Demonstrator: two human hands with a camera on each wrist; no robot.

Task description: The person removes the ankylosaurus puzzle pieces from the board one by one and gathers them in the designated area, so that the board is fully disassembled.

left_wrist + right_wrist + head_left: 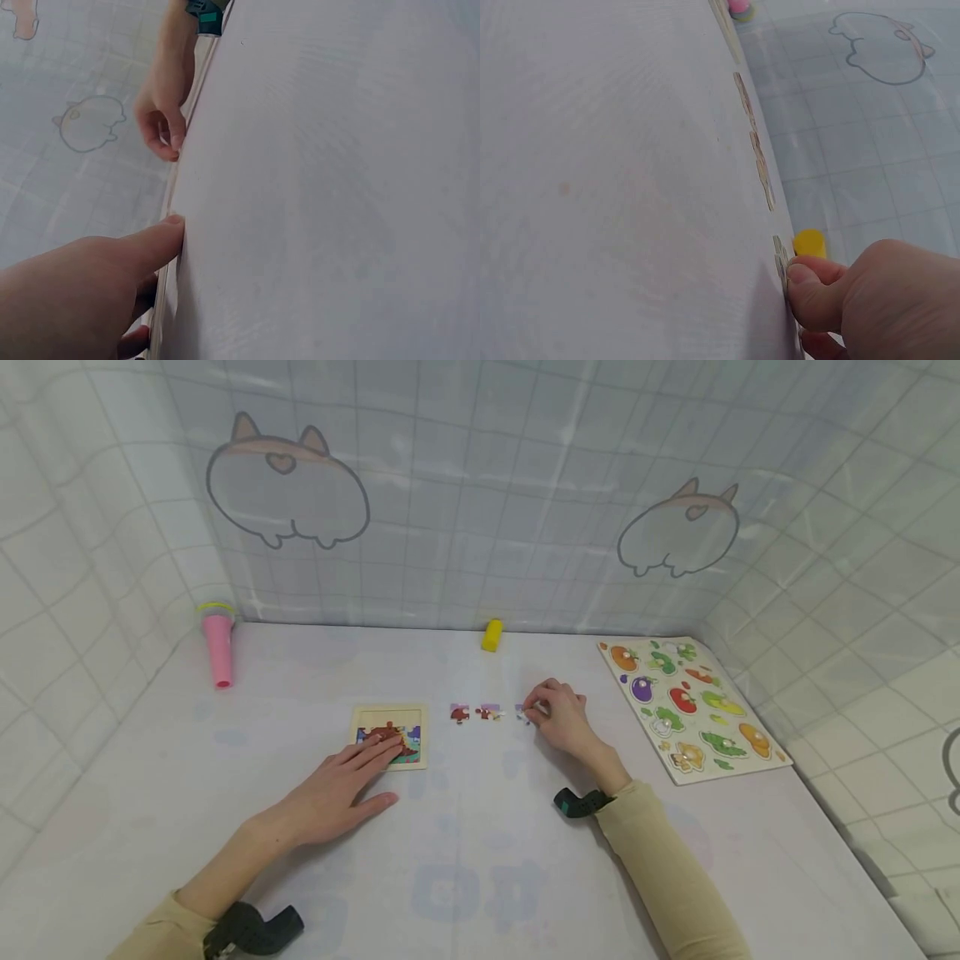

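A small puzzle tray [424, 737] lies on the white table [480, 818], partly filled with a picture in brown, green and blue. The person's left hand [343, 792] is free of any grip, its outstretched fingers resting on the picture, the arm reaching in from 7 o'clock. Between 2 and 3 o'clock from the tray, loose pieces [491, 713] form a short row; at its far end the right hand [558, 717] pinches a piece [521, 712]. Farther out at 3 o'clock lies a vegetable board [697, 718]. A yellow block [492, 636] sits between 1 and 2 o'clock, a pink microphone [219, 650] near 10.
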